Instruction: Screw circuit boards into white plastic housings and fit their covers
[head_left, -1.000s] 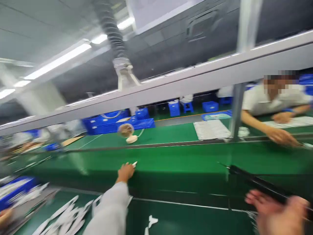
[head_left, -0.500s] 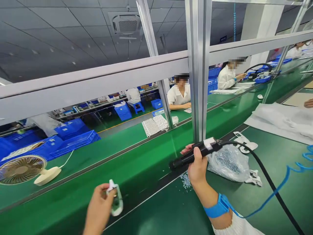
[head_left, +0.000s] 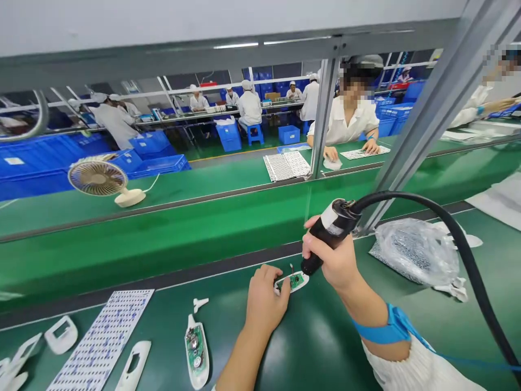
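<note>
The screwdriver [head_left: 330,232], gripped by the right hand [head_left: 337,262], has tipped down beside the casing [head_left: 306,279] the left hand [head_left: 265,296] grips; a bag [head_left: 442,252] holds tiny pieces [head_left: 413,254].

The left hand [head_left: 266,298] partly hides the board [head_left: 298,280]; the sheet [head_left: 106,336] near the tabletop's [head_left: 317,347] far edge is cut off below.

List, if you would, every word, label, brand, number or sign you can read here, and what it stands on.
None can be read.
Pale label on black tool: no legible text.
Sheet with blue marks: too small.
White label on blue bin: too small.
</note>
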### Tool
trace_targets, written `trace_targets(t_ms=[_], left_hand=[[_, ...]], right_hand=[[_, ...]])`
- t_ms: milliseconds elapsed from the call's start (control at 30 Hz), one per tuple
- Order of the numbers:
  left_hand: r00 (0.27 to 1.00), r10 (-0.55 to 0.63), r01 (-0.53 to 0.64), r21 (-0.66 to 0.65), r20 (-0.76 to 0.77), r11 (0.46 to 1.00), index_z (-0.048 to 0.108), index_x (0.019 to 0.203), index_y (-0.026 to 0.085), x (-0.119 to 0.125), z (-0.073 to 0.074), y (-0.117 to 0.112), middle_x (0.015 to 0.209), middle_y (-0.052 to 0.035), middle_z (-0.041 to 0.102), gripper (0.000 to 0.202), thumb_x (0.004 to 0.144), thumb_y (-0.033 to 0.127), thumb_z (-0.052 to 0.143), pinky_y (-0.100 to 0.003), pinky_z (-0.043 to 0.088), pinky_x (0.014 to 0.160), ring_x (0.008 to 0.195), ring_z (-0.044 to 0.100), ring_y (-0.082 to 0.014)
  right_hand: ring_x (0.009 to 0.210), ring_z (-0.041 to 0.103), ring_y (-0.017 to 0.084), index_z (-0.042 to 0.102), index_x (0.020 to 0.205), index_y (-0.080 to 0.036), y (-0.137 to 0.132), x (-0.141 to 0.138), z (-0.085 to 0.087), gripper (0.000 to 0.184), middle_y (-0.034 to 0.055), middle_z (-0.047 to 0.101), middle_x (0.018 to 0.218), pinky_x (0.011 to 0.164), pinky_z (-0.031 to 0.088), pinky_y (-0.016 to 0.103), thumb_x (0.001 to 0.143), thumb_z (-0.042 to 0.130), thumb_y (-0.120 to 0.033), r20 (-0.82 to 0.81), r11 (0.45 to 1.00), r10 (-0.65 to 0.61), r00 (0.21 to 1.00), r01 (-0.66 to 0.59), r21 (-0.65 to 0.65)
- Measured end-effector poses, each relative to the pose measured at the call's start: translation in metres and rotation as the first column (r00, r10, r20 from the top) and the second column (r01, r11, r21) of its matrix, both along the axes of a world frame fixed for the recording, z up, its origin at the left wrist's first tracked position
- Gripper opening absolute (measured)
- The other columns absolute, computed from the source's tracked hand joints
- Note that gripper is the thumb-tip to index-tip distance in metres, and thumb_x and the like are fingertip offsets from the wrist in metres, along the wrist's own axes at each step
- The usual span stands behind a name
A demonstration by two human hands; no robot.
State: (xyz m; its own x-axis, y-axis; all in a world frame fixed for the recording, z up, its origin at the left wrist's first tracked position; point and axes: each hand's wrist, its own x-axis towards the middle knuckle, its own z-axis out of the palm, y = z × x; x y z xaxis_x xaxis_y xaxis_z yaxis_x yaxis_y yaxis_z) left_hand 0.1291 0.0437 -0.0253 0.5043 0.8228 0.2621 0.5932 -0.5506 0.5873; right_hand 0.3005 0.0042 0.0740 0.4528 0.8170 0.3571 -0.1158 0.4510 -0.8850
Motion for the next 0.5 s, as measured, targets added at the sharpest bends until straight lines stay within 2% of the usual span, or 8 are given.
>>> trace_targets(t_ms=[100,200,500], left_hand=[[0.993,-0.115,0.115,-0.012,-0.023,0.993,0.064,0.111,0.023,0.002,0.001,-0.004,0.110,-0.0056,0.067,0.022,0.092,0.035,0.067,-0.040,0.045,0.087,0.104,0.061,-0.0262],[0.982,-0.190,0.189,-0.060,-0.015,0.980,0.064,0.108,0.023,0.003,-0.001,-0.005,0.108,-0.0046,0.066,0.020,0.092,0.031,0.070,-0.040,0.044,0.087,0.104,0.060,-0.0250],[0.978,-0.209,0.210,-0.093,0.022,0.973,0.064,0.105,0.021,0.005,-0.004,-0.005,0.105,-0.0046,0.064,0.016,0.091,0.026,0.070,-0.038,0.044,0.085,0.101,0.058,-0.0245]], right_hand=[[0.049,0.056,0.015,0.063,0.099,-0.021,0.000,-0.005,-0.004,0.020,-0.0048,0.058,0.059,0.052,0.048,0.029,0.084,0.075,-0.028,0.016,0.999,0.032,0.999,-0.032,-0.010],[0.049,0.056,0.015,0.063,0.100,-0.021,0.002,-0.007,-0.009,0.020,-0.0048,0.059,0.060,0.052,0.048,0.029,0.085,0.075,-0.028,0.034,0.999,0.036,0.999,-0.036,-0.008],[0.049,0.057,0.015,0.063,0.098,-0.021,0.003,-0.009,-0.013,0.018,-0.0039,0.061,0.059,0.052,0.048,0.030,0.085,0.074,-0.028,0.064,0.999,0.032,0.997,-0.029,-0.043]])
